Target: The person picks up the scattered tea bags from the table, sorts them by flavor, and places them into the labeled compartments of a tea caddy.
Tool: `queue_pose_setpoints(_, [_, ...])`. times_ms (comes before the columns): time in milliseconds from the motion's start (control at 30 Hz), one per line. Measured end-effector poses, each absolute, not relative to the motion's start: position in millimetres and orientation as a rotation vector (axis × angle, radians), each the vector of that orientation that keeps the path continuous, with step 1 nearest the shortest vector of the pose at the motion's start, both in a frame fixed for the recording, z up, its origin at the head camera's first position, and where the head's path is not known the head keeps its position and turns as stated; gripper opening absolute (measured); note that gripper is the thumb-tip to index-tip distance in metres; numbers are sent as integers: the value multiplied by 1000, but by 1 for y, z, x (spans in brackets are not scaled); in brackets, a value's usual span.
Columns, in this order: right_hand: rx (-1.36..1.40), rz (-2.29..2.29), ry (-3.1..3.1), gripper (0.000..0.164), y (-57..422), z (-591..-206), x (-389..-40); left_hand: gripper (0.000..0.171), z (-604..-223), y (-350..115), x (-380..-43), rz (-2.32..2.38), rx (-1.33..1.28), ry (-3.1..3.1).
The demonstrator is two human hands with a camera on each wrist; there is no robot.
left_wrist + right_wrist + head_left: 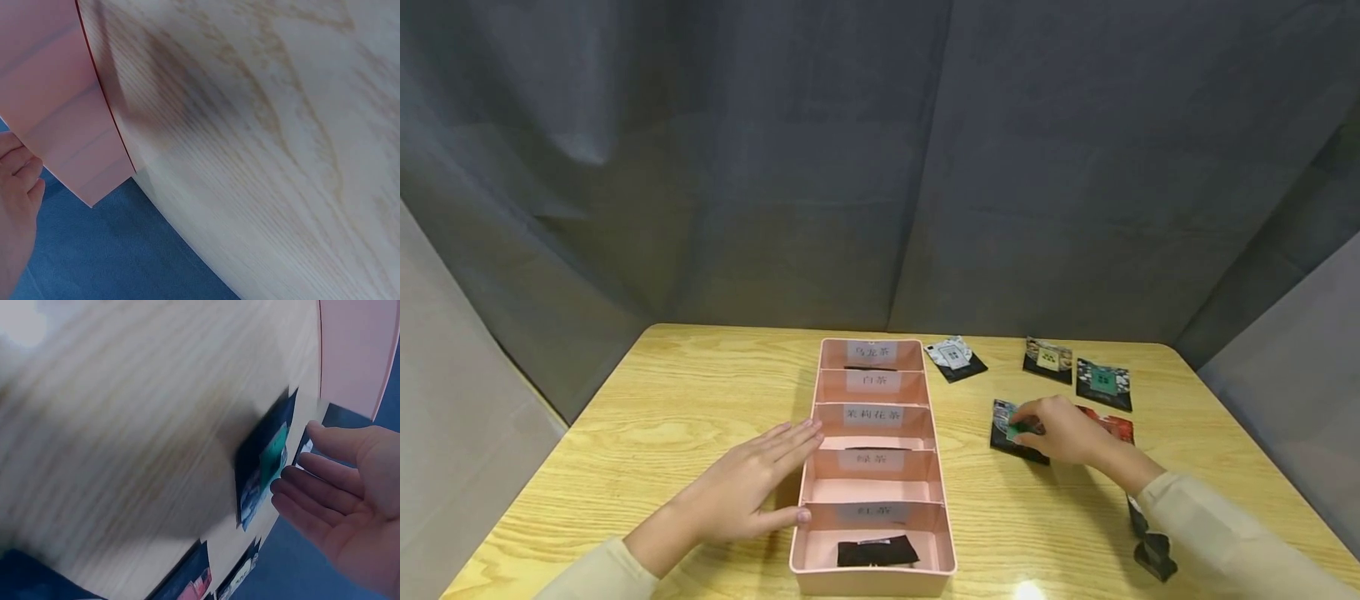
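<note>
A long pink divided box [799, 533] with Chinese tea labels stands in the middle of the table. My left hand [741, 483] rests along its left rim, fingers straight and thumb spread; the left wrist view shows the fingertips at the box's upper edge. Black tea sachets lie inside, one [877, 551] in the nearest compartment and dark edges in others. To the box's right, my right hand [1056, 429] hovers over a black sachet with a green label [1002, 442]. In the right wrist view its loosely bent fingers are close to that sachet [265, 459], thumb apart from it.
Other sachets lie on the right: a white-patterned one [956, 358], a yellow-labelled one [1047, 360], a green-labelled one [1102, 383] and a red one [1108, 423] partly behind my wrist. Dark folded packets [1153, 557] lie by my right sleeve. A grey curtain [880, 167] hangs behind the table.
</note>
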State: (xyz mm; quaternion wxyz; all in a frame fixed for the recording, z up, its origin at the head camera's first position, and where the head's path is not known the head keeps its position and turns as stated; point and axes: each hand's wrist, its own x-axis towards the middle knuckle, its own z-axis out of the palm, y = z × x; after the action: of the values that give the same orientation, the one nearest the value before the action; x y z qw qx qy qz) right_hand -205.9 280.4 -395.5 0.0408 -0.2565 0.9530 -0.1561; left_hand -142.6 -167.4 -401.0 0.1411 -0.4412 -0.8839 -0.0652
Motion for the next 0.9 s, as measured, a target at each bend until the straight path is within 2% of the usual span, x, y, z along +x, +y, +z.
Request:
queue_pose_setpoints(233, [-704, -456, 2952, 32, 288, -397, -225, 82, -402, -168, -144, -181, -1274, -2554])
queue_pose_setpoints(533, [-626, -364, 2869, 50, 299, -404, -239, 82, -404, -168, -143, -184, -1286, -2532])
queue_pose_setpoints(900, [-632, -374, 2877, 51, 300, -408, -243, 83, -403, -168, -144, -194, -1285, -2536])
